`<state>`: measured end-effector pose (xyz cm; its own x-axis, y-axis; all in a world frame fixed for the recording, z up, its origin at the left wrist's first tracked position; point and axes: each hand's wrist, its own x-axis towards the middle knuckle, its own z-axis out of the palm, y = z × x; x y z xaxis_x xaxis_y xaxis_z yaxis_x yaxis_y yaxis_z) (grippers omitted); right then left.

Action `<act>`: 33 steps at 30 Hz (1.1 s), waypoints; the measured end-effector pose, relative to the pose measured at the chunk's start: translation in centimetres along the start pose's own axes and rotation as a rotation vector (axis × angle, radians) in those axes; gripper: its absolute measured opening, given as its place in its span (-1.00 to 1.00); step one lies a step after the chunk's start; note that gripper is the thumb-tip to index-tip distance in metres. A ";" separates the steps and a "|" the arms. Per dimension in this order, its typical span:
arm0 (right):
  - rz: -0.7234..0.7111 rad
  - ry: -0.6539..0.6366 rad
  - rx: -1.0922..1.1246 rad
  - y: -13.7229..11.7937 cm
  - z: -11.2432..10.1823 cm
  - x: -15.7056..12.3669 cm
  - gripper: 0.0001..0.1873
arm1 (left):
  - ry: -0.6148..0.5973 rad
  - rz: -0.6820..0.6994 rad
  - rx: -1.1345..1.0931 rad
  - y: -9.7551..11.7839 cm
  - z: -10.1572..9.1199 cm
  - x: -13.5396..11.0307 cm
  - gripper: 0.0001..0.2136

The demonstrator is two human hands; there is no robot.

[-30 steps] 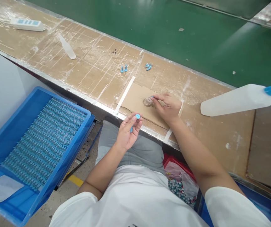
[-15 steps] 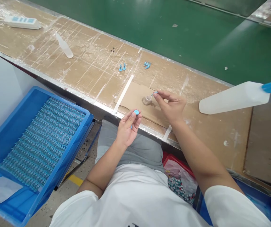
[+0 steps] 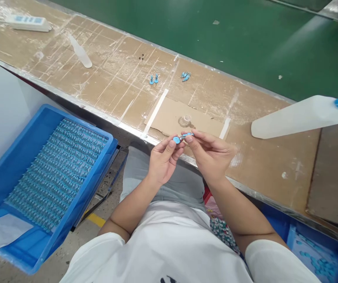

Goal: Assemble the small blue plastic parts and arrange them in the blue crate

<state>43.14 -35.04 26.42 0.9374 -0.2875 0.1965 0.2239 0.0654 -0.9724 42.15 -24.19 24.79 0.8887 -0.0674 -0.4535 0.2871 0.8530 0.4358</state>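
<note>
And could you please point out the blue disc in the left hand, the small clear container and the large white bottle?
Blue disc [image 3: 176, 140]: head view, on its flat face.
Small clear container [image 3: 185, 120]: head view, on its visible middle.
Large white bottle [image 3: 296, 118]: head view, middle of its body.

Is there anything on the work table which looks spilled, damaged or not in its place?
Yes: beside the small clear cup, the cardboard has a dark patch, perhaps spilled liquid. The cardboard's near edge also looks ragged.

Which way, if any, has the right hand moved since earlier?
Yes: the right hand has moved from the small clear container toward the bench's near edge.
</note>
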 end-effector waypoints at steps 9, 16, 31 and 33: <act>-0.040 0.000 -0.040 0.4 0.0 -0.7 -0.70 | 0.039 0.047 0.047 -0.1 -0.6 -0.2 -0.72; -0.054 0.010 -0.059 0.4 0.3 -0.8 -0.69 | -0.011 0.084 0.093 0.0 -0.7 -0.2 -0.69; -0.107 -0.031 -0.053 0.9 0.2 -0.8 -0.76 | 0.065 0.044 0.030 0.1 -0.6 -0.3 -0.73; -0.130 -0.032 -0.058 0.9 0.2 -0.9 -0.77 | 0.071 0.044 0.024 0.1 -0.5 -0.3 -0.73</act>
<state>42.57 -34.51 25.42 0.9100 -0.2589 0.3239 0.3287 -0.0258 -0.9441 41.69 -23.84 24.53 0.8735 0.0071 -0.4868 0.2577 0.8415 0.4748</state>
